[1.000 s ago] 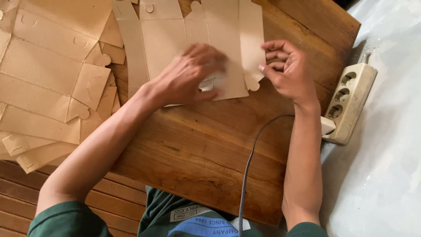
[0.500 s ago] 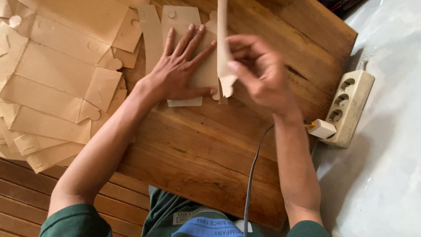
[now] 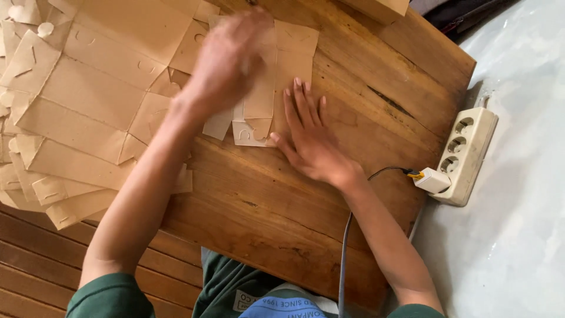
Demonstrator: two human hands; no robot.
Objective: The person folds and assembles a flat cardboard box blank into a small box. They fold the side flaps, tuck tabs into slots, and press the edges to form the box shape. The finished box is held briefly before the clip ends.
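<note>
A flat brown cardboard box blank lies folded over on the wooden table. My right hand rests flat, fingers spread, on the blank's right edge and the table beside it. My left hand is blurred with motion over the blank's upper left part, palm down, fingers loosely together. Neither hand grips anything.
A heap of unfolded brown cardboard blanks covers the table's left side. A cream power strip with a white plug and grey cable sits at the right edge on a pale cloth. Wooden floor slats show at lower left.
My right hand let go of the upright flap and now presses flat on the folded blank. My left hand slid upward across the blank.
</note>
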